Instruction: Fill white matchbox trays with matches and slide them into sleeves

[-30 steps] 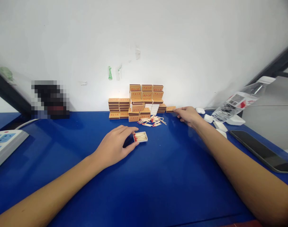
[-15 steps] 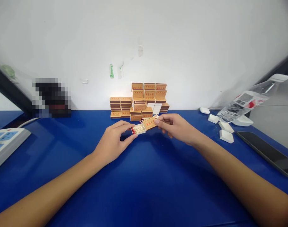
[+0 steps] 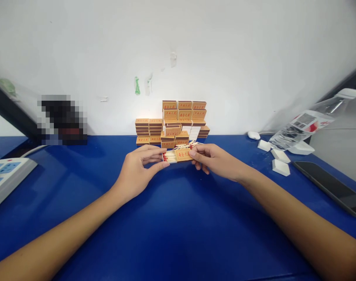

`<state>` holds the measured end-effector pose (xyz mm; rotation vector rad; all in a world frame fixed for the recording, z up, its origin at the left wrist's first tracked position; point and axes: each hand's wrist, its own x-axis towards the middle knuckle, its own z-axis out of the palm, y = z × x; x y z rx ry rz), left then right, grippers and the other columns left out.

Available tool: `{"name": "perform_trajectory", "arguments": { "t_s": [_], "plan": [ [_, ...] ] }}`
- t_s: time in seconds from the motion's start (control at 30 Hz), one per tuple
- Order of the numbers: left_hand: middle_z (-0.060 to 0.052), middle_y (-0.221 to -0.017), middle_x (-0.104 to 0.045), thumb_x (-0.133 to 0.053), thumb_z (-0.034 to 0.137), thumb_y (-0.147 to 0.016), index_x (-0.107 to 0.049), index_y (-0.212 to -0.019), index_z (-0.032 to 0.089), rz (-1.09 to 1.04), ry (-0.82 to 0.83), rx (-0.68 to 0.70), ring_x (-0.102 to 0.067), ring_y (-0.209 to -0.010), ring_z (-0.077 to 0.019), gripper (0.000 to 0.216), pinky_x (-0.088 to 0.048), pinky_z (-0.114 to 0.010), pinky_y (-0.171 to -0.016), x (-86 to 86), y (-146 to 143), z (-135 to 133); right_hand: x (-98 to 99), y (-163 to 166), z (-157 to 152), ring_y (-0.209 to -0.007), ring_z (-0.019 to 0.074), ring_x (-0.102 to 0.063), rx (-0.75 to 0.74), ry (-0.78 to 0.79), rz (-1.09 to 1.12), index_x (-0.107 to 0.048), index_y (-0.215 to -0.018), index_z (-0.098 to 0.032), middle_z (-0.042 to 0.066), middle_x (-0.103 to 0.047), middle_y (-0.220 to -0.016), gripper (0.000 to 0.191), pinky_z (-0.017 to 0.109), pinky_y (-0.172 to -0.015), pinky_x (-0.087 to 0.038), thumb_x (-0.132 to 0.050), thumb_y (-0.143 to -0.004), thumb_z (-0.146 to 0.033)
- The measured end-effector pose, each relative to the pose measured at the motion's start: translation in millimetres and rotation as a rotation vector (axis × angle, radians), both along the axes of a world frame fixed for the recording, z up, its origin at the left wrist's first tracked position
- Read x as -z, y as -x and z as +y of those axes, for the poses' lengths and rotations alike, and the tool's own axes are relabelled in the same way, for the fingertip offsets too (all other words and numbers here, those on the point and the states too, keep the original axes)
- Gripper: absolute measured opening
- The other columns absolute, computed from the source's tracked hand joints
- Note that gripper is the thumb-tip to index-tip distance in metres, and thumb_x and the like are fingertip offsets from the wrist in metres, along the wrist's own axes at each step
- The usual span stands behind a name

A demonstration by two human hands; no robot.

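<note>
Between my hands is a matchbox [image 3: 182,155] with an orange-yellow sleeve and red characters. Its white tray of red-tipped matches [image 3: 169,157] sticks out on the left. My left hand [image 3: 138,166] pinches the outer end of the tray between thumb and fingers. My right hand [image 3: 216,160] grips the right end of the sleeve. Just behind the box lies a small heap of loose matches [image 3: 189,145], partly hidden by it. Several stacked matchboxes [image 3: 184,114] rise at the back against the wall.
A power strip [image 3: 15,175] lies at the left. On the right are a phone [image 3: 327,185], white blocks [image 3: 281,167], a white earphone case [image 3: 253,135] and a leaning plastic bottle [image 3: 309,121]. All stand on a blue table [image 3: 178,226] against a white wall.
The tray and sleeve have come more into one line, and the sleeve covers a bit more of the tray. My left hand has shifted slightly upward; the view has moved a little.
</note>
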<state>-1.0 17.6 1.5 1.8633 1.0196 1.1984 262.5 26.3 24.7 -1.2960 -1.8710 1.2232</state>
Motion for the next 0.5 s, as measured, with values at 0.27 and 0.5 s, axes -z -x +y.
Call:
{"name": "perform_trajectory", "arguments": {
  "t_s": [0.27, 0.5],
  "plan": [
    [-0.007, -0.112, -0.077, -0.095, 0.035, -0.070, -0.079, -0.110, 0.018, -0.160, 0.074, -0.017, -0.079, -0.095, -0.0243, 0.047, -0.068, -0.043, -0.096, 0.7, -2.6, -0.4, 5.1, 22.2, -17.2, -0.071, 0.0174, -0.063, 0.054, -0.134, 0.069, -0.060, -0.125, -0.021, 0.003, -0.062, -0.085, 0.042, 0.026, -0.049, -0.049, -0.055, -0.101, -0.055],
    [-0.005, -0.113, -0.076, -0.095, 0.040, -0.070, -0.079, -0.114, 0.025, 0.052, -0.030, 0.092, -0.077, -0.095, -0.0223, 0.050, -0.068, -0.037, -0.087, -0.1, -0.4, -4.0, 6.5, 36.8, -32.5, -0.081, 0.0181, -0.061, -0.167, -0.301, -0.086, -0.071, -0.114, -0.024, 0.005, -0.067, -0.098, 0.040, 0.032, -0.071, -0.051, -0.042, -0.109, -0.051]
  ]
}}
